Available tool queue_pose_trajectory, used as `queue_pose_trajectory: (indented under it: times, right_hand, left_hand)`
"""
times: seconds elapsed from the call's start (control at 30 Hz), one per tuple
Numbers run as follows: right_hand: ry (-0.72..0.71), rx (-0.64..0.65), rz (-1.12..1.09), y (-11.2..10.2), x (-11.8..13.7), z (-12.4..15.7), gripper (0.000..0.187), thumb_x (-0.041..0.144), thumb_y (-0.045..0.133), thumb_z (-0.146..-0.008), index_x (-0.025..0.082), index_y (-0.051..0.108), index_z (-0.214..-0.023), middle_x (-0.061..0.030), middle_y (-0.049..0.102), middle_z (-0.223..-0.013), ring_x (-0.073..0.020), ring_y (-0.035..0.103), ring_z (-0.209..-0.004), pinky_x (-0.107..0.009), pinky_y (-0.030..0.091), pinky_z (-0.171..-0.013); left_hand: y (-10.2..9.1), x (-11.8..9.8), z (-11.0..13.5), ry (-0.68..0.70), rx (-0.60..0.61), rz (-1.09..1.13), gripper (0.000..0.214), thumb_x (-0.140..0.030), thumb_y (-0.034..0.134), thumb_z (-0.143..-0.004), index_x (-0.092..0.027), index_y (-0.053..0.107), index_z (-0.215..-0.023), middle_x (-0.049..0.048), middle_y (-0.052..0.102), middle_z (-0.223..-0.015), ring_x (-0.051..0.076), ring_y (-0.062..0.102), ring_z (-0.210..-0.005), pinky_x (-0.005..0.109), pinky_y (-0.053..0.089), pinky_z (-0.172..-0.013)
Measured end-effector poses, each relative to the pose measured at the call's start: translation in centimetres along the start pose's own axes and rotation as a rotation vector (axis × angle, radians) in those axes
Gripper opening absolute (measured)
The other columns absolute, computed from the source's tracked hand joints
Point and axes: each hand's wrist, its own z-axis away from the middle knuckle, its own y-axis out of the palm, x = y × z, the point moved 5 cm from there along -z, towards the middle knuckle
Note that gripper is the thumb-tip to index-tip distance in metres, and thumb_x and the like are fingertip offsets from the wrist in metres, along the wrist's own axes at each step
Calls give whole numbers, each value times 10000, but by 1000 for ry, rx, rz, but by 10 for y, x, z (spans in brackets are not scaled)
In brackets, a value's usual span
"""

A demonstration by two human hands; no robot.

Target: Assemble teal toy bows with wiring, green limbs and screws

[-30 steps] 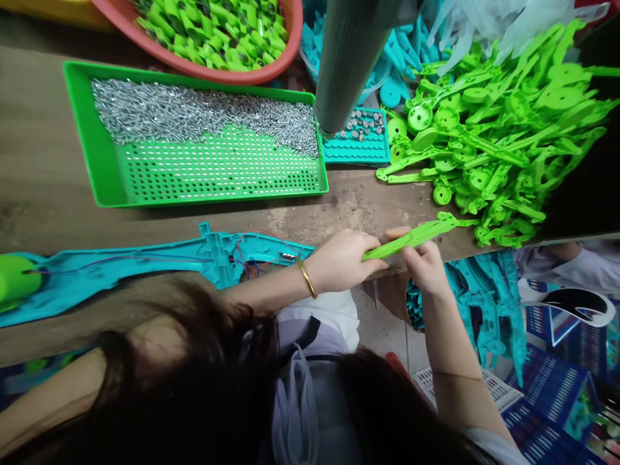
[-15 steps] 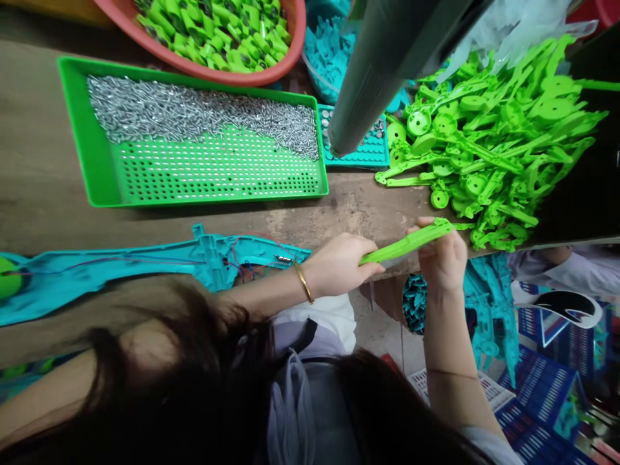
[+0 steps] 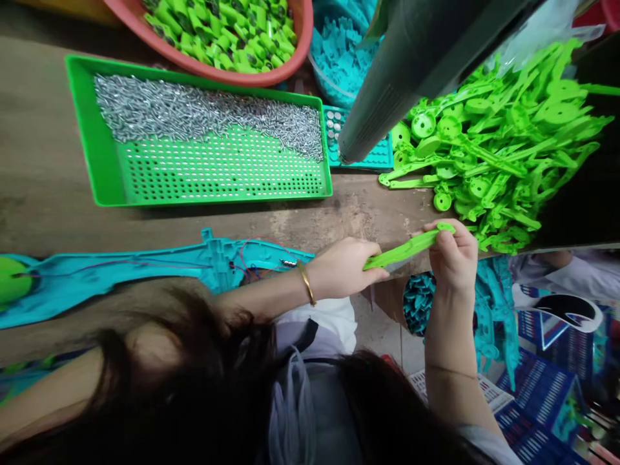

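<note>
- A person's two bare hands work at the near edge of a wooden bench (image 3: 349, 206), seen from above.
- The left hand (image 3: 341, 265), with a gold bracelet (image 3: 306, 283) at its wrist, has thumb and fingers pinched closed on the left end of a slim lime-green strip (image 3: 407, 250).
- The right hand (image 3: 455, 255) grips the strip's other end, fingers curled beneath it and thumb pressed on top.
- The strip spans the gap between the hands over the near edge, slanting so its right end is farther from the person.
- Along the near edge, leftward from the left wrist, lies a long turquoise shell (image 3: 159, 261) with thin wires.
- Behind it stands a perforated green tray (image 3: 223, 177); small silvery metal pieces (image 3: 194, 110) heap along its far edge.
- A small turquoise tray (image 3: 378, 160) adjoins its right edge.
- An orange-red basin (image 3: 271, 79) of green pieces (image 3: 227, 32) sits just beyond its far edge.
- A tangled heap of lime-green parts (image 3: 494, 142) fills the bench's right side, reaching the near edge.
</note>
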Motion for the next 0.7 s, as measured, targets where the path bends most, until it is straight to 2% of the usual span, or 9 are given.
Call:
queue_pose_trajectory:
  times: [0.1, 0.27, 0.37, 0.43, 0.5, 0.6, 0.7]
  right_hand:
    - [-49, -16, -15, 0, 3, 2, 236, 445, 753, -772, 241, 703, -879, 8, 693, -786, -174, 718, -727, -336, 602, -717]
    - [-76, -66, -7, 2, -2, 7, 250, 486, 713, -798, 262, 694, -909, 3, 682, -812, -170, 698, -753, -334, 585, -742]
    - [-29, 94, 118, 11, -10, 9, 302, 489, 735, -772, 251, 712, -957, -23, 688, -882, -184, 672, -838, -340, 559, -796]
    - [-26, 184, 213, 17, -13, 11, 268, 450, 759, -757, 234, 735, -914, -35, 683, -904, -191, 647, -879, -336, 538, -816]
    - [-56, 189, 222, 20, -14, 12, 213, 425, 762, -759, 235, 746, -854, -30, 673, -879, -188, 630, -868, -327, 521, -797]
    - [-79, 110, 174, 18, -15, 13, 204, 430, 772, -750, 246, 747, -835, -22, 667, -870, -182, 620, -867, -314, 502, -782]
    - [26, 105, 130, 23, -20, 17, 310, 503, 782, -719, 244, 736, -882, -18, 674, -855, -171, 619, -812, -298, 498, -728]
  left_hand:
    - [-6, -13, -8, 53, -45, 65, 305, -449, 633, -878, -167, 631, -995, 47, 704, -946, 212, 649, -884, 285, 407, -705]
    - [-6, -24, -18, 110, -145, 74, 208, -327, 564, -944, -149, 639, -865, 39, 697, -841, 173, 628, -773, 277, 385, -672]
    - [-6, -23, -18, 136, -187, 74, 173, -279, 577, -933, -140, 648, -857, 42, 702, -833, 164, 629, -755, 268, 392, -671]
    - [-8, -21, -16, 132, -190, 67, 170, -268, 563, -939, -142, 657, -874, 41, 709, -843, 160, 637, -761, 262, 400, -677]
    - [-10, -18, -12, 112, -130, 14, 210, -310, 551, -951, -143, 666, -897, 49, 716, -859, 174, 651, -788, 267, 406, -685]
    - [-9, -9, -3, 44, 29, -126, 294, -415, 580, -928, -139, 675, -899, 73, 718, -869, 218, 667, -832, 288, 412, -686]
    - [-7, 2, 4, -3, 75, -166, 300, -423, 576, -927, -145, 685, -898, 76, 724, -886, 230, 675, -861, 296, 422, -701]
